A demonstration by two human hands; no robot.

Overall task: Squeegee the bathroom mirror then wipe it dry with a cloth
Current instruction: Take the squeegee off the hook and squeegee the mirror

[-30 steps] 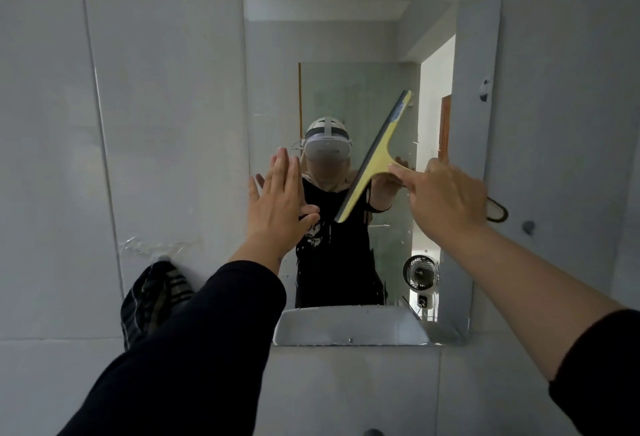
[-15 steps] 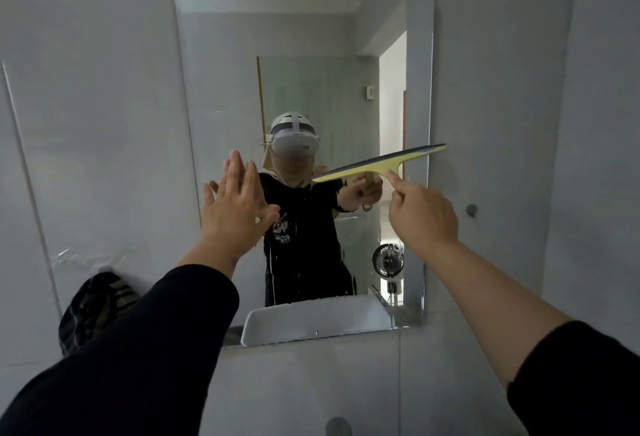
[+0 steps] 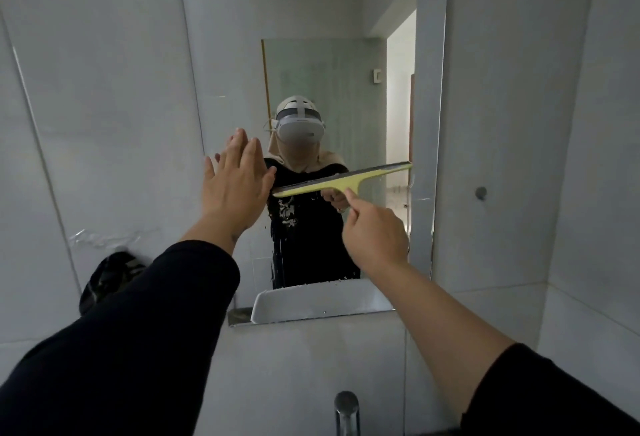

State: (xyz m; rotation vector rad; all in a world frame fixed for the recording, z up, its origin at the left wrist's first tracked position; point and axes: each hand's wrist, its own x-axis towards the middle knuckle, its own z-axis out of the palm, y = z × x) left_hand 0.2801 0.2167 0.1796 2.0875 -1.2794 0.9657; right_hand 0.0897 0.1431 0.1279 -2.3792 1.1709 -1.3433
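Squeegee [image 3: 341, 181] lies nearly level across the mirror [image 3: 311, 54] at mid-height, blade on glass. My right hand [image 3: 375, 233] pinches its handle. My left hand [image 3: 235, 181] is flat, fingers spread, at the mirror's left edge. Dark cloth [image 3: 110, 276] hangs on the wall, lower left.

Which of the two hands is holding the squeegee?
The right hand grips the yellow squeegee by its handle, blade against the mirror. The left hand is open and flat, fingers spread, holding nothing.

Dim, soft daylight; wide-angle bending at edges.
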